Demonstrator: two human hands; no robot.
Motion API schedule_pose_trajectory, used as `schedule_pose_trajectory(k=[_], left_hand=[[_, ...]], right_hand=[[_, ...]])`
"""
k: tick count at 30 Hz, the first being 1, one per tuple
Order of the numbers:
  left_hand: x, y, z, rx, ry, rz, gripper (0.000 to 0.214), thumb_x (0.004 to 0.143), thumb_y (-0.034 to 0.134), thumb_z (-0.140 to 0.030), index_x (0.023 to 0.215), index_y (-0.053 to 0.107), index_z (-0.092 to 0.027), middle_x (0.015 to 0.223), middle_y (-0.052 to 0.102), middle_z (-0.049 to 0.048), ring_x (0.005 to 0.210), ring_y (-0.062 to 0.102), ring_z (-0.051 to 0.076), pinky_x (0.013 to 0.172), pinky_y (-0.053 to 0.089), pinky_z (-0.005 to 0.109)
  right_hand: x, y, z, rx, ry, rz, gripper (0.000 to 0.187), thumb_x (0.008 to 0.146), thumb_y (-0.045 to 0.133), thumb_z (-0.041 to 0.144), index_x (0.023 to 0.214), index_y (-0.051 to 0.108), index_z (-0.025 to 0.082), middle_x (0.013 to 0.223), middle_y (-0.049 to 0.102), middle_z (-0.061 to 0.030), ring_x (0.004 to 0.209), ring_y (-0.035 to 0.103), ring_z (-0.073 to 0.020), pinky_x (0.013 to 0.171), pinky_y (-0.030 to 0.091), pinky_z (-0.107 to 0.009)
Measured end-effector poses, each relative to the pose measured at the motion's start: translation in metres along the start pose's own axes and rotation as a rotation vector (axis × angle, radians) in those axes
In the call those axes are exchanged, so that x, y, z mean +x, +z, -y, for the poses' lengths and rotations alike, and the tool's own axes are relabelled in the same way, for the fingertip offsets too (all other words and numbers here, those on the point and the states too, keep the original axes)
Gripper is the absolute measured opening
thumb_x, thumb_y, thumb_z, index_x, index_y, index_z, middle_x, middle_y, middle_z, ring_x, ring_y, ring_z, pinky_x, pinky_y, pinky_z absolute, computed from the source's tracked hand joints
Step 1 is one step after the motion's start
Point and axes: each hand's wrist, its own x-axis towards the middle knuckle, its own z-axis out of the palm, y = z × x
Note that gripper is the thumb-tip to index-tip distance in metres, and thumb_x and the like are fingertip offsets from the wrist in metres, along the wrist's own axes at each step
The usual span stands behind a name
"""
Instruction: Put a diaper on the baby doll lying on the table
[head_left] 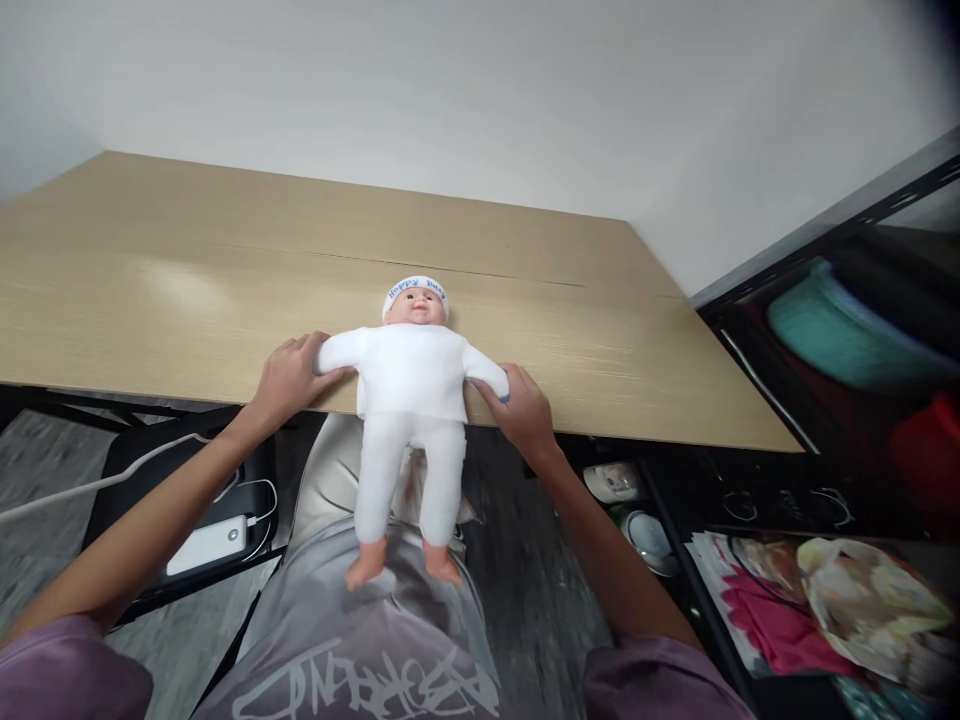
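Currently, doll [411, 375] lies face up, head and upper body over the bench [600, 330], legs extending past its near edge. Left hand [292, 378] grips the end of one arm; right hand [523, 408] grips the other. White headwear [416, 283] bears blue lettering

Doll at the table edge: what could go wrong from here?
The doll's legs extend past the table's near edge, so it might slip off if the left hand and right hand let go.
Both hands hold it only by the arms, so its body could swing if lifted.
The white cable runs beneath the left forearm and might snag.
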Motion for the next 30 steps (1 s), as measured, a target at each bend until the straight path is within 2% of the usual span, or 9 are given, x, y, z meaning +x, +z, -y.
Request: schedule_pose_trajectory(k=[3, 10, 15, 21, 30], left_hand=[[0.027, 0.016, 0.010, 0.024, 0.027, -0.061, 0.078, 0.104, 0.054, -0.088, 0.136, 0.071, -0.019, 0.122, 0.079, 0.0185, 0.115, 0.070, 0.040, 0.099, 0.052, 0.048], [0.097, 0.046, 0.037, 0.010, 0.011, -0.181, 0.085, 0.103, 0.047, -0.093, 0.134, 0.075, -0.018, 0.122, 0.079, 0.0202, 0.116, 0.067, 0.040, 0.101, 0.049, 0.047], [0.149, 0.054, 0.052, 0.002, -0.018, -0.184, 0.088, 0.102, 0.048, -0.096, 0.134, 0.076, -0.019, 0.121, 0.079, 0.0194, 0.113, 0.071, 0.040, 0.097, 0.048, 0.044], [0.215, 0.070, 0.071, 0.013, -0.010, -0.216, 0.086, 0.102, 0.050, -0.095, 0.135, 0.075, -0.020, 0.128, 0.079, 0.0196, 0.115, 0.072, 0.040, 0.100, 0.047, 0.045], [0.313, 0.094, 0.097, 0.073, -0.017, -0.256, 0.088, 0.101, 0.047, -0.098, 0.135, 0.073, -0.021, 0.126, 0.079, 0.0188, 0.116, 0.070, 0.040, 0.101, 0.046, 0.046]], right_hand=[[0.030, 0.015, -0.006, -0.015, 0.017, 0.000, 0.079, 0.108, 0.041, 0.093, 0.120, 0.073, 0.021, 0.113, 0.079, -0.0172, 0.102, 0.073, -0.0366, 0.084, 0.054, -0.043], [0.106, 0.049, -0.018, -0.042, 0.006, 0.011, 0.072, 0.112, 0.042, 0.086, 0.123, 0.070, 0.021, 0.119, 0.079, -0.0186, 0.103, 0.071, -0.0353, 0.087, 0.053, -0.042], [0.155, 0.073, -0.029, -0.080, 0.021, -0.015, 0.072, 0.112, 0.042, 0.085, 0.124, 0.070, 0.020, 0.120, 0.078, -0.0193, 0.104, 0.070, -0.0355, 0.089, 0.054, -0.043], [0.218, 0.096, -0.047, -0.053, -0.032, -0.036, 0.077, 0.113, 0.037, 0.086, 0.131, 0.070, 0.019, 0.127, 0.077, -0.0206, 0.110, 0.071, -0.0366, 0.093, 0.055, -0.045], [0.321, 0.134, -0.074, -0.055, -0.086, -0.129, 0.084, 0.108, 0.035, 0.093, 0.126, 0.070, 0.019, 0.123, 0.077, -0.0211, 0.109, 0.070, -0.0379, 0.096, 0.056, -0.049]])
